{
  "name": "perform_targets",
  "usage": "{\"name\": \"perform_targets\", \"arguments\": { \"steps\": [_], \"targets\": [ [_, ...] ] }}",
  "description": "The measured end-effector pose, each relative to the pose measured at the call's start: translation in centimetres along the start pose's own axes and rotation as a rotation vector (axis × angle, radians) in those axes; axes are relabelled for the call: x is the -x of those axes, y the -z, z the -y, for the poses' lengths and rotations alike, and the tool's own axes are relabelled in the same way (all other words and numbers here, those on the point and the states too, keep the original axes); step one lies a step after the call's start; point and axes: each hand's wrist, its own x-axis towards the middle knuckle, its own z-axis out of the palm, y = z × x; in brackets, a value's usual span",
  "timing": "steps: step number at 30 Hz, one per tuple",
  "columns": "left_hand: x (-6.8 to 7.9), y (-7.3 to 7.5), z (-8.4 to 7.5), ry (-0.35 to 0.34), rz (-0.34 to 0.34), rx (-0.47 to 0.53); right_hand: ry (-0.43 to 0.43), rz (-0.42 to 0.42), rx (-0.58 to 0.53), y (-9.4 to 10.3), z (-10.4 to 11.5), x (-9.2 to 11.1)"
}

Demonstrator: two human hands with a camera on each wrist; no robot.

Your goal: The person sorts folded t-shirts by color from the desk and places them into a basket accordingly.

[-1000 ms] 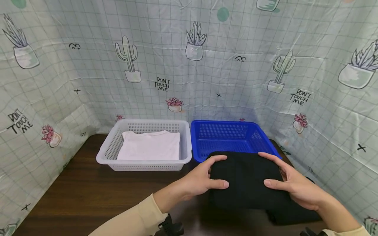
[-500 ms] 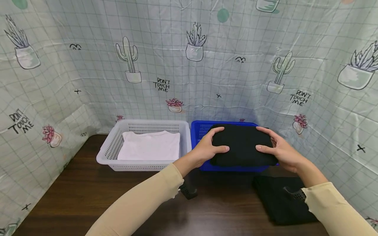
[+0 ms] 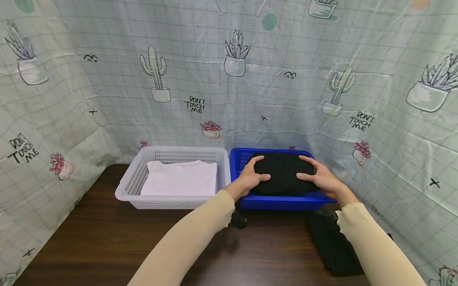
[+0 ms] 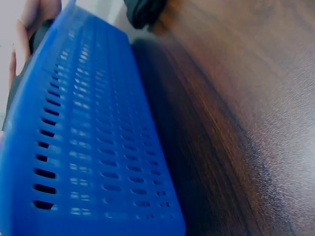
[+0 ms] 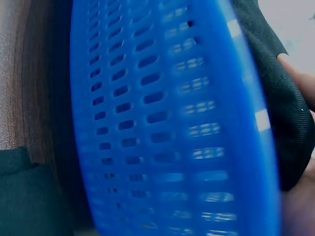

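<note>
A folded black garment point(image 3: 280, 176) lies within the rim of the blue plastic basket point(image 3: 282, 203), spanned by both hands. My left hand point(image 3: 249, 175) grips its left side, thumb on the near face and fingers at the far edge. On the opposite side my right hand point(image 3: 323, 177) holds it the same way. The right wrist view shows black ribbed fabric point(image 5: 283, 113) over the basket rim, with part of a hand at its edge. In the left wrist view the slotted basket wall point(image 4: 93, 147) hides most of the hands.
Beside the blue basket stands a white basket point(image 3: 171, 203) with a folded white garment point(image 3: 180, 178) inside. Another black folded garment point(image 3: 330, 244) lies on the dark wooden table point(image 3: 107, 242), under the right forearm. A patterned curtain point(image 3: 264, 95) encloses the back and sides.
Both hands have carried the folded black garment from above the table, forward to the blue basket and down into it. The black garment on the table has come into fuller view.
</note>
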Motion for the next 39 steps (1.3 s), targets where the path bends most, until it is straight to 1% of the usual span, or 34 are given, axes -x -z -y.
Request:
{"name": "perform_targets", "arguments": {
  "steps": [4, 8, 15, 21, 28, 32, 39],
  "targets": [
    [-0.6, 0.0, 0.6, 0.037, -0.024, -0.02, -0.025, -0.015, 0.041, -0.6, -1.1, -1.1],
    [-1.2, -0.1, 1.0, 0.061, -0.045, -0.045, -0.048, -0.031, 0.038, -0.9, -2.0, -1.8],
    [-2.5, -0.4, 1.5, 0.13, -0.093, -0.121, -0.083, -0.026, 0.053, -1.1, -2.6, -2.4],
    [-3.4, -0.6, 2.0, 0.156, -0.097, -0.161, -0.102, -0.009, 0.057, -0.9, -3.0, -2.6],
    [-3.9, -0.5, 2.1, 0.195, -0.092, -0.208, -0.123, 0.028, 0.071, -0.7, -3.0, -2.9],
    [-4.3, -0.4, 2.4, 0.2, -0.086, -0.229, -0.128, 0.045, 0.106, -0.9, -2.9, -3.1],
    [-4.5, -0.7, 2.7, 0.219, -0.068, -0.314, -0.1, 0.054, 0.182, -0.8, -3.6, -3.2]
  ]
}}
